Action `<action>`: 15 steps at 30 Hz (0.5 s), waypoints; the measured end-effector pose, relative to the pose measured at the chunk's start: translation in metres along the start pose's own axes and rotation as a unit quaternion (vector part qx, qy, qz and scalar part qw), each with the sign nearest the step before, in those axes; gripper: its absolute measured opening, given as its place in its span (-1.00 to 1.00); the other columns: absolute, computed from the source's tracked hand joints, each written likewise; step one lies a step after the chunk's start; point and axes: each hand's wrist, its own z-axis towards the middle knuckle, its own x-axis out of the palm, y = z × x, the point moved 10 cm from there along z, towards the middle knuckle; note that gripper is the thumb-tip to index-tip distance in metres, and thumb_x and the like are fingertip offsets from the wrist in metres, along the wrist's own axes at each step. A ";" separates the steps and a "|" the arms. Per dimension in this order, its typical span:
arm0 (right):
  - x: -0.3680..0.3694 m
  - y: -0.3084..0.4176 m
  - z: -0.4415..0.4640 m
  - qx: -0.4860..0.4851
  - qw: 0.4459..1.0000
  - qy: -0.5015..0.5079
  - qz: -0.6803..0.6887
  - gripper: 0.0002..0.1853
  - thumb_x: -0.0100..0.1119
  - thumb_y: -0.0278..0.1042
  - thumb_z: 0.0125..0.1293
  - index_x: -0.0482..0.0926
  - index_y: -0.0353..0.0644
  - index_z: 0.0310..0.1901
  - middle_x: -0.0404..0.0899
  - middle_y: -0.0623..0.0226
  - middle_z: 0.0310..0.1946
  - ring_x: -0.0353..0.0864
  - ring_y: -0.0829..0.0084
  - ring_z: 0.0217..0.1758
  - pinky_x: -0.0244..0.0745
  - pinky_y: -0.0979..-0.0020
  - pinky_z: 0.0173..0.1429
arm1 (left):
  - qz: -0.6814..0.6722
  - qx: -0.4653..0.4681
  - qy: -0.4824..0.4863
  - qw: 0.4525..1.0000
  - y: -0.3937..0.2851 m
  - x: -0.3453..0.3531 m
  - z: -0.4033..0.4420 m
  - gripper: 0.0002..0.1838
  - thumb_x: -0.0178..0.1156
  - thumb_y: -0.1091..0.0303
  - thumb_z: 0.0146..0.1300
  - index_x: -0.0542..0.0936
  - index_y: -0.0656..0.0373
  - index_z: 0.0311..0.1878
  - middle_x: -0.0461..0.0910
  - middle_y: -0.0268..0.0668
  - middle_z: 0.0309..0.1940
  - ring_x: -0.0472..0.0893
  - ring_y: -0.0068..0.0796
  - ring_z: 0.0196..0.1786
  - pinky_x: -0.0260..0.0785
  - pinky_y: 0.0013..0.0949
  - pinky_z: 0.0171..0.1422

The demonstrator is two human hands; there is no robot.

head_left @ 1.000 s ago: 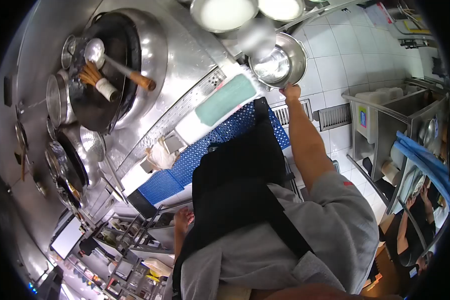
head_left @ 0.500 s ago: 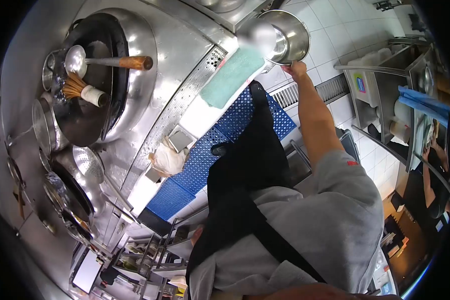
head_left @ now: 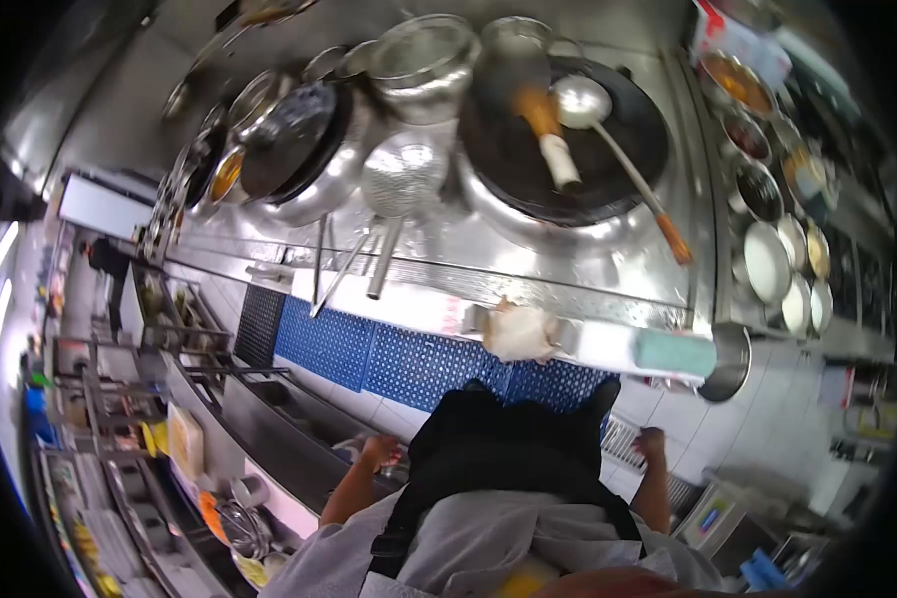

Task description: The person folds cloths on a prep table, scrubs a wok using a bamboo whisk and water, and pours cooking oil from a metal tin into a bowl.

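My left hand (head_left: pixel 380 453) hangs beside my body, loosely open and empty, near the metal sink units. On the other side my right hand (head_left: pixel 650 444) is low over the floor grate (head_left: pixel 623 440); it is dark and blurred, its fingers are indistinct, and it touches no pot. A steel pot (head_left: pixel 730 365) stands beyond the right end of the stove's front ledge. On that ledge lie a folded green cloth (head_left: pixel 675 353) and a crumpled pale cloth (head_left: pixel 520 332). A ladle (head_left: pixel 581 102) and a bamboo brush (head_left: pixel 543 125) rest in the large wok (head_left: pixel 608 149).
A perforated strainer (head_left: pixel 404 174) lies between the large wok and a second wok (head_left: pixel 294 140). Bowls of white contents (head_left: pixel 765 261) and sauces stand at the right. Blue mats (head_left: pixel 419 369) cover the floor before the stove. A person (head_left: pixel 110 274) stands far left.
The view has swung toward the stove and the left side. My right hand has let go of the steel pot and come back nearer my body. My left hand is visible again.
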 end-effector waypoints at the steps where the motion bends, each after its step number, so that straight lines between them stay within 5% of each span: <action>1: -0.004 0.042 -0.010 0.198 0.954 0.018 0.223 -0.74 0.12 -0.20 0.38 0.71 -0.08 -0.39 0.69 0.36 -0.56 0.73 0.34 -0.41 0.59 0.22 -0.36 | 0.025 0.005 -0.008 1.000 0.006 -0.005 0.002 -0.76 0.03 0.19 0.49 0.59 0.06 0.03 0.64 -0.27 -0.32 0.66 -0.42 -0.33 0.56 -0.37 -0.34; 2: -0.028 0.170 -0.016 -0.021 0.996 0.087 0.025 -0.74 0.12 -0.23 0.40 0.71 -0.16 -0.33 0.71 0.33 -0.48 0.72 0.39 -0.44 0.60 0.31 -0.33 | 0.012 -0.006 0.028 1.000 0.023 -0.012 0.010 -0.78 0.05 0.20 0.47 0.58 0.02 0.03 0.63 -0.28 -0.32 0.66 -0.39 -0.34 0.54 -0.30 -0.38; 3: -0.057 0.302 -0.042 -0.248 0.954 0.059 -0.159 -0.73 0.12 -0.25 0.43 0.72 -0.24 -0.27 0.72 0.30 -0.41 0.70 0.44 -0.46 0.61 0.41 -0.29 | -0.058 -0.011 0.042 0.997 0.034 -0.023 0.017 -0.80 0.07 0.21 0.45 0.59 0.00 0.01 0.63 -0.27 -0.33 0.65 -0.39 -0.36 0.52 -0.29 -0.40; 5: -0.100 0.489 -0.077 -0.030 0.971 0.175 0.160 -0.76 0.12 -0.29 0.45 0.70 -0.28 -0.16 0.71 0.34 -0.37 0.66 0.52 -0.43 0.57 0.49 -0.29 | -0.194 -0.026 0.066 0.978 0.048 -0.043 0.039 -0.83 0.11 0.23 0.42 0.60 -0.02 -0.02 0.62 -0.26 -0.35 0.64 -0.38 -0.39 0.48 -0.28 -0.45; 6: -0.106 0.556 -0.075 -0.078 0.966 0.192 0.152 -0.78 0.14 -0.31 0.44 0.70 -0.28 -0.17 0.71 0.37 -0.37 0.64 0.55 -0.42 0.55 0.49 -0.29 | -0.212 0.014 0.146 0.966 0.040 -0.050 0.058 -0.85 0.12 0.26 0.36 0.63 0.02 -0.14 0.59 -0.23 -0.45 0.63 -0.36 -0.43 0.42 -0.29 -0.49; 9: -0.127 0.724 -0.062 -0.185 0.947 0.221 0.144 -0.78 0.23 -0.24 0.43 0.71 -0.24 -0.18 0.69 0.44 -0.41 0.59 0.63 -0.41 0.47 0.55 -0.31 | -0.117 0.197 -0.001 0.973 -0.024 -0.097 0.066 -0.76 0.17 0.24 0.31 0.65 0.24 -0.27 0.61 -0.21 -0.53 0.59 -0.40 -0.55 0.45 -0.29 -0.49; 11: -0.153 0.825 -0.059 -0.301 0.931 0.184 0.096 -0.80 0.23 -0.29 0.41 0.71 -0.25 -0.21 0.66 0.42 -0.46 0.55 0.60 -0.44 0.45 0.49 -0.33 | -0.132 0.209 -0.009 0.969 -0.081 -0.114 0.027 -0.69 0.21 0.28 0.38 0.64 0.36 -0.02 0.64 -0.26 -0.48 0.61 -0.46 -0.53 0.51 -0.39 -0.44; 15: -0.208 0.961 -0.020 -0.397 0.910 0.080 -0.089 -0.80 0.25 -0.29 0.36 0.69 -0.27 -0.30 0.62 0.30 -0.52 0.50 0.58 -0.45 0.43 0.42 -0.27 | -0.214 0.312 0.027 0.925 -0.133 -0.138 0.056 -0.67 0.23 0.23 0.38 0.62 0.35 -0.02 0.65 -0.26 -0.47 0.61 -0.50 -0.50 0.45 -0.43 -0.46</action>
